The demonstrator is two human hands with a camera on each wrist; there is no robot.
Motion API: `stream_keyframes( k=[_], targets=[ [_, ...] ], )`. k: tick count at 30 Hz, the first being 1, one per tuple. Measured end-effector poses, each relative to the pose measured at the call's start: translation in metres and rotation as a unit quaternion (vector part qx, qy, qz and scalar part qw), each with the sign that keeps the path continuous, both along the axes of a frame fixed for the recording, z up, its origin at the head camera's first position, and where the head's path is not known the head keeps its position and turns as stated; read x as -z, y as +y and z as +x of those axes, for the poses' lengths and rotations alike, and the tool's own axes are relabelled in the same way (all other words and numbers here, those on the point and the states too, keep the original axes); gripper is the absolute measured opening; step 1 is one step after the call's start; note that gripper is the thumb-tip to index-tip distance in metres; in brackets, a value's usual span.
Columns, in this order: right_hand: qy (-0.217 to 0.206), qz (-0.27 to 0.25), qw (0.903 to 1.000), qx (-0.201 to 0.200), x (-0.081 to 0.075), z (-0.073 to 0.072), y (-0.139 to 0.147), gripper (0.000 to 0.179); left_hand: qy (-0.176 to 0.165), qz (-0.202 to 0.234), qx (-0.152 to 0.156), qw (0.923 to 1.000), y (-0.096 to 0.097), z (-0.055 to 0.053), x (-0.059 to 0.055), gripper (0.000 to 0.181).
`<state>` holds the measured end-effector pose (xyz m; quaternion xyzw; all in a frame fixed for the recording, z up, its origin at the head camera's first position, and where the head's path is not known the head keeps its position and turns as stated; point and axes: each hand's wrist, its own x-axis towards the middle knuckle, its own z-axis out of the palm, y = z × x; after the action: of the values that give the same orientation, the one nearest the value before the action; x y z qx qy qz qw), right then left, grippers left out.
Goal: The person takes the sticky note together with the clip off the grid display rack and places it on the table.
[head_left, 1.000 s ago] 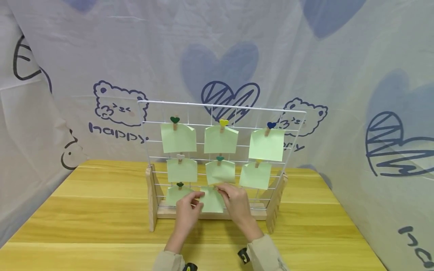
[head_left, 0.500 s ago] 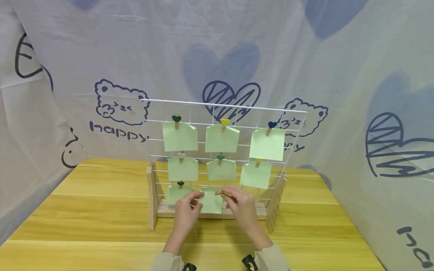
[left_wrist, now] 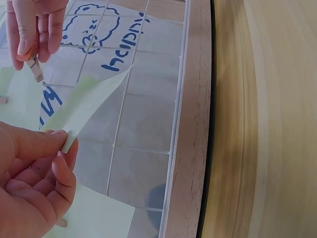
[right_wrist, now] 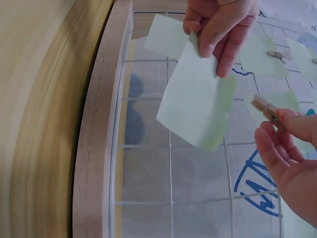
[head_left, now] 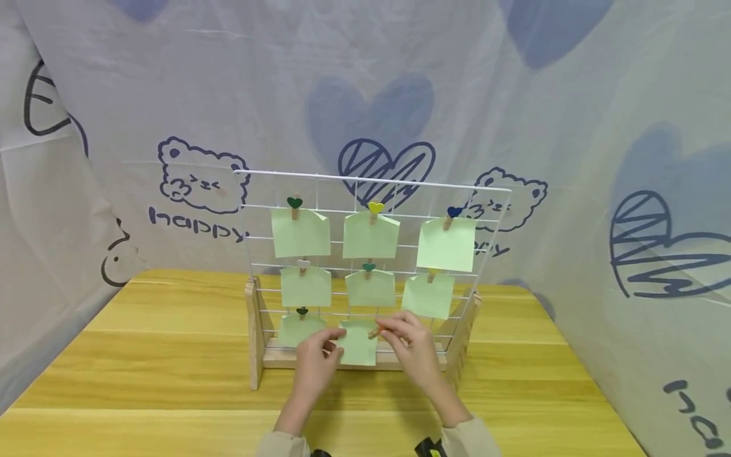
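My left hand point(head_left: 315, 358) pinches a pale green paper note point(head_left: 357, 349) by its left edge, low in front of the white wire grid point(head_left: 320, 174). In the right wrist view the note point(right_wrist: 195, 99) hangs at a tilt from thumb and fingers, and no clothespin is on it. My right hand point(head_left: 415, 352) pinches a small wooden clothespin point(right_wrist: 267, 110) between thumb and index finger. An orange piece point(left_wrist: 31, 52) shows on the clothespin in the left wrist view. Its tip is apart from the note there.
Several green notes hang on the grid from heart-topped clothespins, among them a lower-left note point(head_left: 297, 331) beside my left hand. A wooden stand point(head_left: 255, 336) holds the grid upright on the wooden table point(head_left: 171, 374). A printed curtain point(head_left: 257, 82) hangs behind.
My right hand has drawn back a little to the right with the clothespin, away from the note's top edge. The note sits slightly lower; the left hand has barely moved.
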<state>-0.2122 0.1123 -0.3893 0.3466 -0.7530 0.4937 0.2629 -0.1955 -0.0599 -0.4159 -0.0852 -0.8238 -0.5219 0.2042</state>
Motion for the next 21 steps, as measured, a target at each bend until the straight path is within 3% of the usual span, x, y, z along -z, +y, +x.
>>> stream_keyframes(
  k=[4, 7, 21],
  targets=[
    [-0.123, -0.026, 0.9921, -0.005, 0.001, 0.003, 0.005, 0.017, -0.002, 0.004, 0.005, 1.0000, 0.002, 0.002, 0.000, 0.026],
    [-0.173, -0.043, 0.9839, -0.008, 0.002, 0.004, 0.008, 0.016, -0.003, 0.007, 0.009, 0.9999, 0.004, 0.004, -0.001, 0.026],
    [-0.174, -0.095, 0.9792, -0.044, 0.012, 0.010, 0.024, 0.015, -0.007, 0.017, 0.036, 0.9992, 0.014, 0.010, 0.004, 0.025]
  ],
)
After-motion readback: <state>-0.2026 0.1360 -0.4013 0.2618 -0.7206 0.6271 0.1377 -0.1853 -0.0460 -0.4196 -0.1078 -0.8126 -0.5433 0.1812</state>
